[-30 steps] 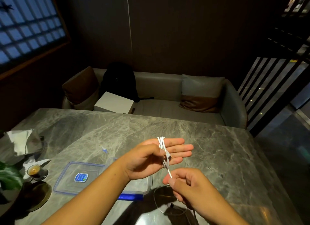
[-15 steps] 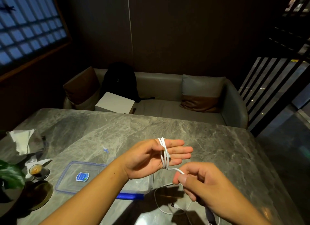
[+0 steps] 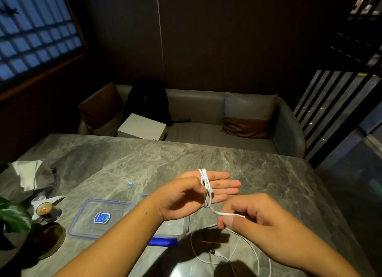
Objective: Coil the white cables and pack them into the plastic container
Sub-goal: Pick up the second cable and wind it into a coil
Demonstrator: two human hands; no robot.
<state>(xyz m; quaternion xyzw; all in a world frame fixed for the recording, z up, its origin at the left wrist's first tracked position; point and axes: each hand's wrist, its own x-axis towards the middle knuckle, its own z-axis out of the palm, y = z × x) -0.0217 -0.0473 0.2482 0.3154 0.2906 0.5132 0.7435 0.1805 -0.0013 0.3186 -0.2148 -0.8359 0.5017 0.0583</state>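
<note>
A white cable (image 3: 206, 185) is wound in several loops around the straight fingers of my left hand (image 3: 192, 192), whose thumb presses the loops. From the loops the cable runs down-right to my right hand (image 3: 254, 221), which pinches it between thumb and forefinger. The cable's loose rest (image 3: 244, 250) lies in curves on the table below my right hand, with a USB plug (image 3: 215, 252) at its end. The clear plastic container (image 3: 182, 225) sits on the table under my left wrist, mostly hidden by the arm. Its clear lid (image 3: 99, 218) with a blue label lies just left.
The grey marble table (image 3: 115, 165) carries a small glass of coffee (image 3: 46, 211), a saucer (image 3: 49, 241), crumpled tissues (image 3: 29, 173) and a plant leaf (image 3: 12, 216) at the left. Behind the table stands a sofa with cushions, a black backpack (image 3: 147, 101) and a white box (image 3: 142, 129).
My right hand has moved right and slightly down, drawing the cable out from the loops on my left hand. More loose cable shows on the table.
</note>
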